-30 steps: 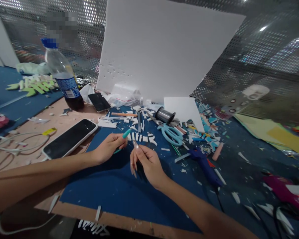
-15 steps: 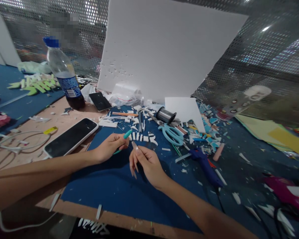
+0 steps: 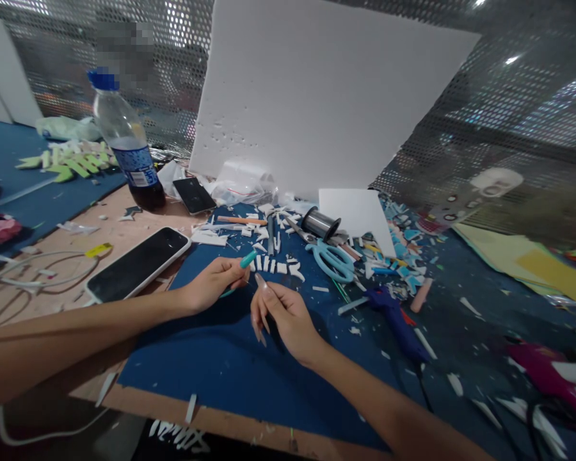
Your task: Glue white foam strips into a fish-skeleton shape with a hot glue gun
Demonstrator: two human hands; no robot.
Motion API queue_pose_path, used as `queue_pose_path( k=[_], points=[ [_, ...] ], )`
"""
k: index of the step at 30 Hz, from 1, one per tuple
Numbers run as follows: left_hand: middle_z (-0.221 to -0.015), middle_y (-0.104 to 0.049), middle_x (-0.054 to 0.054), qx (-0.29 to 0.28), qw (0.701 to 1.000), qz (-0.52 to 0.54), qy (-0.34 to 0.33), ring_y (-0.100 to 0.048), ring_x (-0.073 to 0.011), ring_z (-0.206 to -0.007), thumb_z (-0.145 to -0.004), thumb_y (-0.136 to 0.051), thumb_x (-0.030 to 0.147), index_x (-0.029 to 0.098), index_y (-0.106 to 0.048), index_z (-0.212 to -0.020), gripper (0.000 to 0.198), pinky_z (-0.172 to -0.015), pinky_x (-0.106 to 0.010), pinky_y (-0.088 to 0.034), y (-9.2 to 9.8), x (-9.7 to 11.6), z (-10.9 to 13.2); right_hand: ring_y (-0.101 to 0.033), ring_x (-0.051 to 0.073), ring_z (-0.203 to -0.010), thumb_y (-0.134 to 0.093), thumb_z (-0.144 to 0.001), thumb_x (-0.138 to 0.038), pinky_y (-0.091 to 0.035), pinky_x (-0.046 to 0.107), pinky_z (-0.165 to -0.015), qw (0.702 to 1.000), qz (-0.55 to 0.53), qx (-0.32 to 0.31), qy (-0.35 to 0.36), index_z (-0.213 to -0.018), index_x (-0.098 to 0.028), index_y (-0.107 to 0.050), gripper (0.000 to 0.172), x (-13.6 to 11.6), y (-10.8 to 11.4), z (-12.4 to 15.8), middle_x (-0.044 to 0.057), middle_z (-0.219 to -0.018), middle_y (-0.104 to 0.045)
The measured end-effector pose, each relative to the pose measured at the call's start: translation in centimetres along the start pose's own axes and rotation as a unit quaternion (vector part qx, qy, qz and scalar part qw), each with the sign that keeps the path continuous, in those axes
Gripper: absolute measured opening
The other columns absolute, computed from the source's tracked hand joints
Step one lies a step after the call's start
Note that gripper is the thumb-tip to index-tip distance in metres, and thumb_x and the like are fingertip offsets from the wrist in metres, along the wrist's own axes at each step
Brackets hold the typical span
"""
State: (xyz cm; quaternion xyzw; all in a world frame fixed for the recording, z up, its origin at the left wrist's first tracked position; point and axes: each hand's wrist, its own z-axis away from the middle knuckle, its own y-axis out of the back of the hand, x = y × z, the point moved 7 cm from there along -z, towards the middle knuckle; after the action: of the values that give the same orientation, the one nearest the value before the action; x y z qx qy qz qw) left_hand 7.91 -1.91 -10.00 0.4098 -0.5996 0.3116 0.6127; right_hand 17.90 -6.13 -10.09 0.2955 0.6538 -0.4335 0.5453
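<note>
My left hand is closed around a teal tool. Its rounded teal end sticks out past the thumb, and a bit of teal curves out below the fingers; the rest is hidden, so its kind is unclear. Just to the right, my right hand pinches thumb and forefinger together, with the other fingers curled loosely. Whatever lies in that pinch is too small to make out. Both hands hover over the blue mat, their fingertips close together. Beyond them lies a row of small white foam pieces.
Light-blue scissors, a wire spool and a blue glue gun lie to the right among scraps. At left are a phone, a cable and a drink bottle. A white board stands behind.
Both hands stay almost in place, the right fingertips shifting very slightly. The whole view has moved a little; nothing was taken up or let go.
</note>
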Motion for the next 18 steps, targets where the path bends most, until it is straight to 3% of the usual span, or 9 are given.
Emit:
queue_pose_path(
  k=[6, 13, 18],
  points=[
    [-0.053, -0.038, 0.003, 0.003, 1.000, -0.020, 0.004, -0.033, -0.0092, -0.052, -0.080, -0.035, 0.068, 0.018, -0.038, -0.052, 0.057, -0.055, -0.026, -0.031, -0.04, 0.01, 0.02, -0.047, 0.006, -0.039, -0.051, -0.086, -0.047, -0.038, 0.019, -0.038, 1.000, 0.007, 0.005, -0.016, -0.058, -0.017, -0.046, 0.041, 0.27, 0.11, 0.00, -0.003, -0.054, -0.049],
    [-0.052, -0.036, 0.003, 0.013, 1.000, -0.024, -0.007, -0.033, -0.0086, -0.051, -0.083, -0.045, 0.052, 0.017, -0.039, -0.047, 0.050, -0.053, -0.025, -0.029, 0.17, -0.35, 0.20, -0.044, 0.006, -0.037, -0.051, -0.086, -0.047, -0.037, 0.019, -0.037, 0.999, 0.007, 0.009, -0.031, -0.057, -0.017, -0.046, 0.042, 0.41, 0.10, -0.11, -0.004, -0.050, -0.048],
    [-0.050, -0.039, 0.002, 0.013, 1.000, -0.024, -0.005, -0.036, -0.0094, -0.051, -0.084, -0.041, 0.051, 0.017, -0.039, -0.045, 0.052, -0.054, -0.026, -0.033, 0.11, 0.05, 0.25, -0.044, 0.006, -0.037, -0.050, -0.085, -0.050, -0.037, 0.019, -0.038, 0.999, 0.029, 0.006, -0.040, -0.056, -0.017, -0.046, 0.044, 0.42, 0.06, -0.28, -0.005, -0.046, -0.047]
  ],
)
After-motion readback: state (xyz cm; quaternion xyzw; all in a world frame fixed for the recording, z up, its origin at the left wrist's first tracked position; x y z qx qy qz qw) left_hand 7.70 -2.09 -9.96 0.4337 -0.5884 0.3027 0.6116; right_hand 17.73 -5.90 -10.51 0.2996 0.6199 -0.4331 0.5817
